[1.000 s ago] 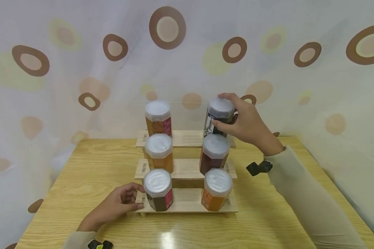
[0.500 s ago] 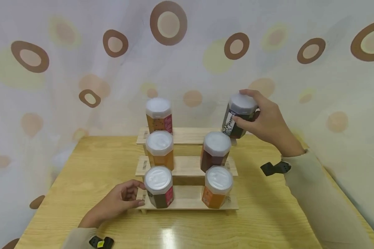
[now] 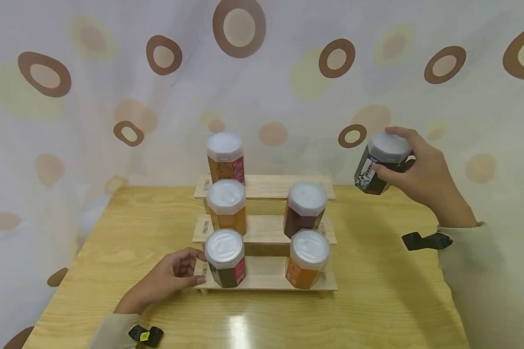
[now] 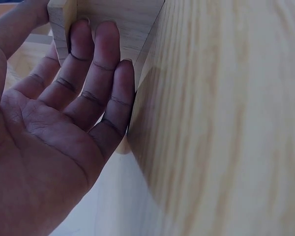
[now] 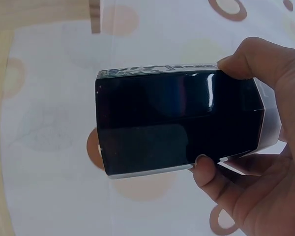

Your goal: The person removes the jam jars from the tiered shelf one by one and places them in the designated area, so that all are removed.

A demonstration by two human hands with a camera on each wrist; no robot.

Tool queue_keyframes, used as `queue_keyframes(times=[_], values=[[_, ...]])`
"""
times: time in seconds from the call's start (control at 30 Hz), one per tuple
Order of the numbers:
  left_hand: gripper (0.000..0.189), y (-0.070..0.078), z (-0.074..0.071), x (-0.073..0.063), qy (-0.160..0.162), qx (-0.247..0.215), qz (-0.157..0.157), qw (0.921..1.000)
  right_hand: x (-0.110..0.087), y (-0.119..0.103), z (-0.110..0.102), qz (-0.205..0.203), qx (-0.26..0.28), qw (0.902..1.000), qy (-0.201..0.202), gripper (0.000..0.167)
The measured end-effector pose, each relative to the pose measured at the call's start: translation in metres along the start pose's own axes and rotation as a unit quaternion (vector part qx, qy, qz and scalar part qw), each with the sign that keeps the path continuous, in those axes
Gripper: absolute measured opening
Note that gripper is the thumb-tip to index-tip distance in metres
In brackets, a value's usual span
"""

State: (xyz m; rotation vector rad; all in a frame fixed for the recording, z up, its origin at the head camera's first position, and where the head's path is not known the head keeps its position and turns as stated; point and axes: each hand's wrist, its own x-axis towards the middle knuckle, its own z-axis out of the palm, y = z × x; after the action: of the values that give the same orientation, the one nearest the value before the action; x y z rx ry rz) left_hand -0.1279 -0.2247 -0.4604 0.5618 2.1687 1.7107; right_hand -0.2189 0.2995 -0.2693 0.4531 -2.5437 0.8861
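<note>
My right hand (image 3: 428, 177) grips a dark, many-sided jar (image 3: 377, 167) with a frosted white lid, thumb on its label side. The jar hangs tilted in the air, right of the three-step wooden rack (image 3: 288, 186). Its dark glossy side (image 5: 162, 123) fills the middle of the right wrist view. At the left end of the lowest step, my left hand (image 3: 168, 276) holds the rack, beside a grey-brown jar (image 3: 227, 274) with a pink label. In the left wrist view, curled fingers (image 4: 105, 54) reach the board's end (image 4: 61, 29).
On the rack's left stand an amber jar (image 3: 227, 220) on the middle step and an orange-brown jar (image 3: 224, 167) on top. To the right are a dark red-brown jar (image 3: 303, 223) and an orange jar (image 3: 303, 274). Behind the wooden table (image 3: 157, 208) hangs a patterned cloth (image 3: 284, 87).
My right hand has lifted the dark jar off the right end of the top step and carried it to the right. The left hand has stayed at the rack's lower left end.
</note>
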Motion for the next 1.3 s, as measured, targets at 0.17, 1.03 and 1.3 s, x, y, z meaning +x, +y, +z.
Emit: queue_keyframes(times=[0.17,1.03,1.3], values=[[0.042,0.002,-0.001,0.003,-0.007,-0.004,0.012,0.9999,-0.008,0.017,-0.013,0.031,-0.006,0.9995,-0.01,0.079],[0.041,-0.002,-0.002,0.001,0.0,-0.004,0.008,1.0,-0.051,0.091,-0.009,0.111,-0.033,0.9923,-0.042,0.086],[0.041,-0.001,-0.001,0.001,-0.003,-0.008,0.01,0.9999,-0.06,0.102,0.0,0.11,-0.041,0.992,-0.048,0.086]])
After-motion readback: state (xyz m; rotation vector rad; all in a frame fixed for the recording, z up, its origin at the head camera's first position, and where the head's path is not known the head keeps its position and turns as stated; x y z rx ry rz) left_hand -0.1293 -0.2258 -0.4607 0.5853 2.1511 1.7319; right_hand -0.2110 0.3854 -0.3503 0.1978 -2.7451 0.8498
